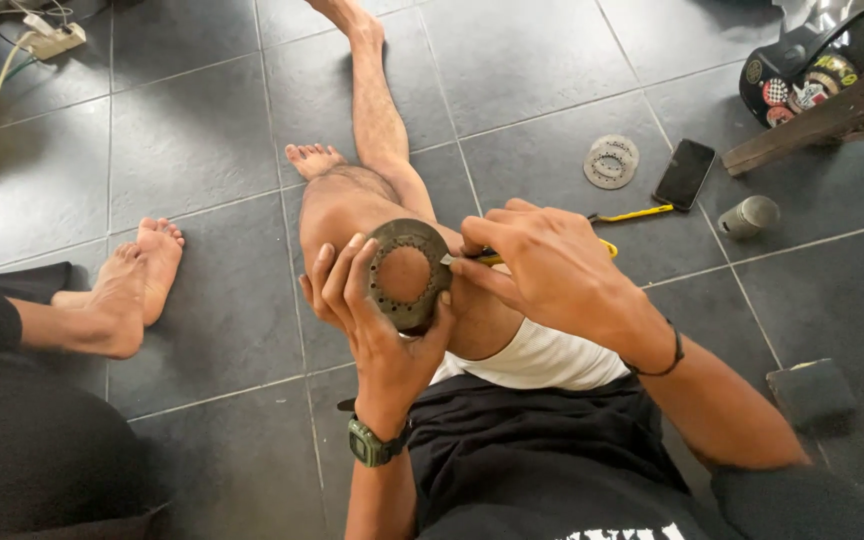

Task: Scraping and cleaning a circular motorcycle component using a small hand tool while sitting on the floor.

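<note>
Left hand (372,305) cups a flat, dull-grey metal ring disc with small holes round its inner edge (409,274), fingers spread behind it and thumb hooked over the lower rim, holding it upright against the bent bare knee (352,205) above the dark tiled floor (202,140). Right hand (542,265) is closed in a pinch on a slim yellow-handled blade tool (497,257), its tip touching the disc's right rim. Disc looks rigid, fairly heavy for its thinness, perhaps greasy and sharp-edged; best gripped by the outer rim. A second pale perforated disc (611,161) lies well apart, near a black phone (685,173).
</note>
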